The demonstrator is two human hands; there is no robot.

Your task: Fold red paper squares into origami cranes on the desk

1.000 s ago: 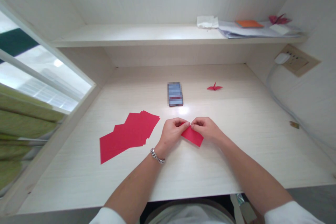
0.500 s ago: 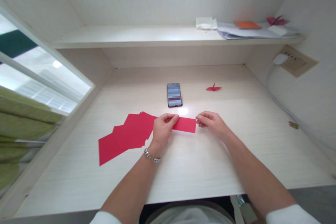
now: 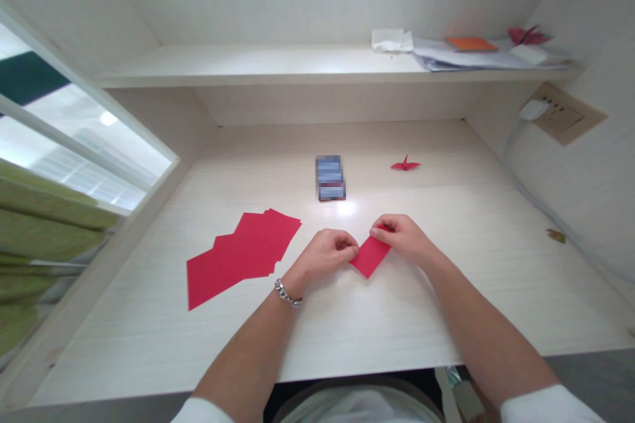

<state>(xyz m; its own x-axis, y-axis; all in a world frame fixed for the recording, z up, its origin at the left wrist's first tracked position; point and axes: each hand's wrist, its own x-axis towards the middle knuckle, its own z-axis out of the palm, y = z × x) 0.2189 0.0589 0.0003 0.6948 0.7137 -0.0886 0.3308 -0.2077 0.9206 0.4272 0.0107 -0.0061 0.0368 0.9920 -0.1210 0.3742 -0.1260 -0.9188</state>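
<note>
A small red folded paper [image 3: 370,256] is held slantwise between my two hands, just over or on the desk. My left hand [image 3: 330,252] pinches its left corner between thumb and fingers, a silver chain bracelet [image 3: 288,292] on the wrist. At the upper right end, my right hand [image 3: 399,234] grips the paper with thumb and fingertips, covering that end. Left of my hands lies a fanned-out pile of red paper sheets [image 3: 238,254]. Farther back on the desk rests a small red paper crane [image 3: 405,164].
A phone [image 3: 330,178] lies behind my hands. The shelf [image 3: 238,66] above bears papers, an orange pad [image 3: 470,44] and another red folded paper figure [image 3: 530,36]. A white plug [image 3: 534,110] sits in the right wall socket, its cable hanging down to the desk.
The red paper has turned from lying level to a slant. My left hand has moved right and nearer to me, off the fanned sheets' edge; my right hand now grips the paper's far end.
</note>
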